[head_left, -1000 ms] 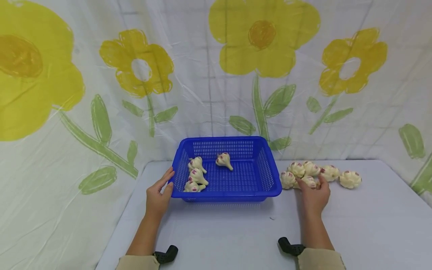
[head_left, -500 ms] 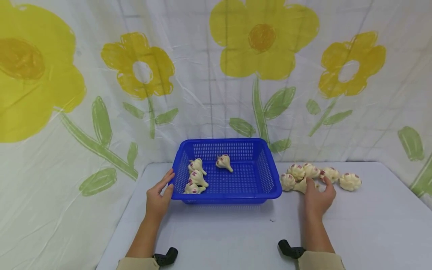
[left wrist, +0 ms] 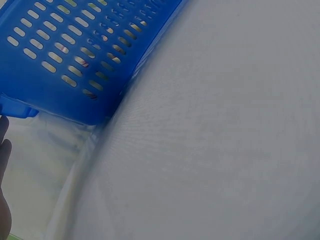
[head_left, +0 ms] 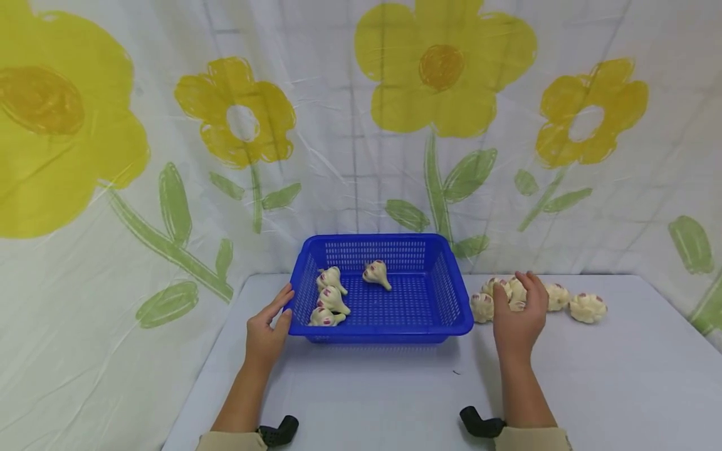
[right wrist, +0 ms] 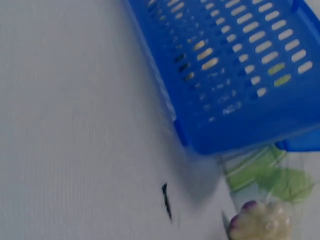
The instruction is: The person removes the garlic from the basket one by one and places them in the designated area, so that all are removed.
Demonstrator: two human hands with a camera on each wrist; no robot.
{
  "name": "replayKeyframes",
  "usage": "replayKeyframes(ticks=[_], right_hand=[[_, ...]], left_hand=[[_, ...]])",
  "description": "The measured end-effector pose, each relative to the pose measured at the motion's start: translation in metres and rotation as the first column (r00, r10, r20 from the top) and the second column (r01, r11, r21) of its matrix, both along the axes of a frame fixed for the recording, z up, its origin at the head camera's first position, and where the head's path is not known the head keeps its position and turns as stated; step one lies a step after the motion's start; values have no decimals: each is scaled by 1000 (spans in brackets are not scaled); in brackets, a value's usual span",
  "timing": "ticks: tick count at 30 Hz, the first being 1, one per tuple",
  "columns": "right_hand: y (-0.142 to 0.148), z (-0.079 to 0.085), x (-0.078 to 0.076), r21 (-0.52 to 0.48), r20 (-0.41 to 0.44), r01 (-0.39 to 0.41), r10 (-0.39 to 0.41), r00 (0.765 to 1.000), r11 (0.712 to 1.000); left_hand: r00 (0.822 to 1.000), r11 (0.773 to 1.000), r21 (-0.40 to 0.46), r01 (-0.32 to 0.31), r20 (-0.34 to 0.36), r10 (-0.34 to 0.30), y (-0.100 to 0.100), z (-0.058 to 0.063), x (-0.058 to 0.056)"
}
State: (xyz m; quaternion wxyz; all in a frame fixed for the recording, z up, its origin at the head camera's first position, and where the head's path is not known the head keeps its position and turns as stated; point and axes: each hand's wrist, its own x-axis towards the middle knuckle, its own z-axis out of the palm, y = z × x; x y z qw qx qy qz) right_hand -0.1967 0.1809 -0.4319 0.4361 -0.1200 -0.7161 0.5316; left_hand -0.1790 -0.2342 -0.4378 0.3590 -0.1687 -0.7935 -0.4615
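Observation:
A blue plastic basket (head_left: 378,330) stands in the middle of the table, also seen as a perforated blue wall (left wrist: 75,95) in the left wrist view. Inside lie several white garlic bulbs (head_left: 333,299) with purple spots, most along its left side. My left hand (head_left: 266,332) touches the basket's left rim, fingers fairly straight. Beyond the right side sits a cluster of loose garlic bulbs (head_left: 482,307). Over that cluster is my right hand (head_left: 520,319), thumb and fingers apart and bent. Garlic shows between them, but whether the hand holds any is unclear.
A white cloth-covered table (head_left: 389,394) has a small dark scrap (head_left: 456,373) on it. Behind it hangs a white curtain (head_left: 321,156) printed with yellow flowers. Another garlic bulb (head_left: 588,308) lies at the right end of the row.
My right hand was low among the garlic bulbs, shifted slightly right, then rose and moved left, its thumb and fingers pointing more upward. The left hand has stayed at the basket rim.

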Motion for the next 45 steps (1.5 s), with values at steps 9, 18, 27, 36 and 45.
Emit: replayKeyframes(ticks=[9,18,27,36,45], right_hand=[[-51,22,7,231,-71,-267,290,954,935],[-73,25,9,321,356,-425,308,882,847],[-112,36,-8,333,658,-635,311,686,697],[-158,33,-25,266,690,-781,454,563,565],[-203,31,-43,255,735,-906,541,410,339]], left_hand=[[1000,1000,6,0,-11,0,0,-1,-1],[999,1000,-16,14,32,-14,-1,-3,-1],[1000,1000,5,14,19,-14,-2,-1,0],[999,1000,9,5,34,-6,0,2,2],[999,1000,1,16,36,-16,-1,3,2]])
